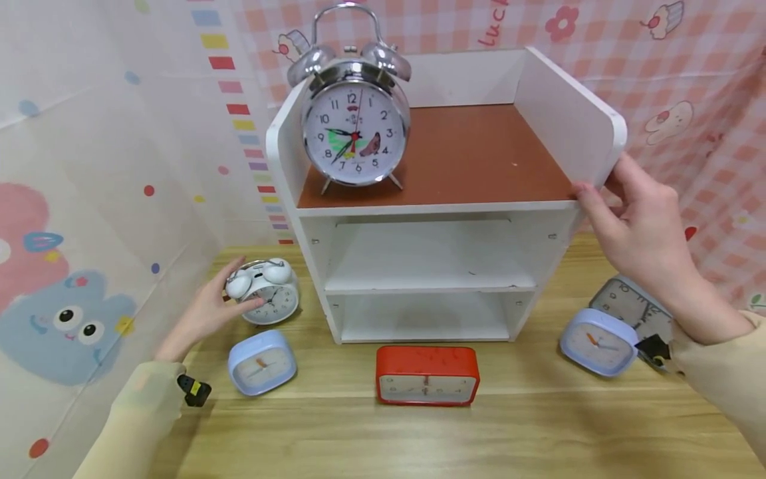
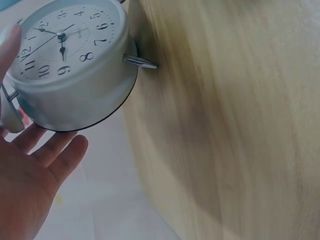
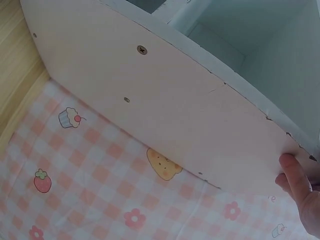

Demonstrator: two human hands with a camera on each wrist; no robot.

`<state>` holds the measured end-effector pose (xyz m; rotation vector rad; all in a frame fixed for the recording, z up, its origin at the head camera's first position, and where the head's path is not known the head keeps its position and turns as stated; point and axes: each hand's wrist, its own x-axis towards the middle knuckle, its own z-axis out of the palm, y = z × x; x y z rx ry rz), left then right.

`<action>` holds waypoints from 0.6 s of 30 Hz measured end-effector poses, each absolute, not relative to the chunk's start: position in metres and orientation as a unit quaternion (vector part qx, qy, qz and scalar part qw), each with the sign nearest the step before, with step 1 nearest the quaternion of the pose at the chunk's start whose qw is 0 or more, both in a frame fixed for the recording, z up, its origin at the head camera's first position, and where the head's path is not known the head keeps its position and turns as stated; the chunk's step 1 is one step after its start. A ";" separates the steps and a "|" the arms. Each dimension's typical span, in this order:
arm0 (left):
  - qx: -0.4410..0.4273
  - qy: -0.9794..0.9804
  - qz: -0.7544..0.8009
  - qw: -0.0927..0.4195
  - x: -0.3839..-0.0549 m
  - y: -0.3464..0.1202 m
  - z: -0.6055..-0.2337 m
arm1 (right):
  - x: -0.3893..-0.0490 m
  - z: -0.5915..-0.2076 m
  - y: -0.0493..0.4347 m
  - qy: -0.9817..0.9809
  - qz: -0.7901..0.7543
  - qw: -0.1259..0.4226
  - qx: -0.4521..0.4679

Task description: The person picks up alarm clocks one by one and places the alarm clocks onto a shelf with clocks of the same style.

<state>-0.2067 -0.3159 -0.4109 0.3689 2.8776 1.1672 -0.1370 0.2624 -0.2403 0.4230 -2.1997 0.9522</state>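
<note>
My left hand (image 1: 206,307) holds a white twin-bell alarm clock (image 1: 272,296) at the left of the shelf, thumb across its front and fingers behind. The left wrist view shows this clock's round face (image 2: 75,42) and one short metal leg close to the wood. At the right, my right hand (image 1: 643,219) grips the front edge of the white shelf unit's side panel (image 1: 568,113); its fingers (image 3: 295,175) lie against the outer face in the right wrist view. A large silver twin-bell alarm clock (image 1: 356,133) stands upright on the brown top at the left.
A red rectangular clock (image 1: 427,362) sits in front of the shelf. One light-blue clock (image 1: 261,362) is near the left hand, another (image 1: 598,341) at the right beside a grey clock (image 1: 622,303). Patterned cloth (image 1: 670,73) hangs behind the wooden table (image 1: 335,439).
</note>
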 end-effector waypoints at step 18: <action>0.104 0.932 0.347 -0.004 -0.208 -0.314 -0.413 | -0.137 -0.242 0.261 -0.844 0.380 0.345 0.159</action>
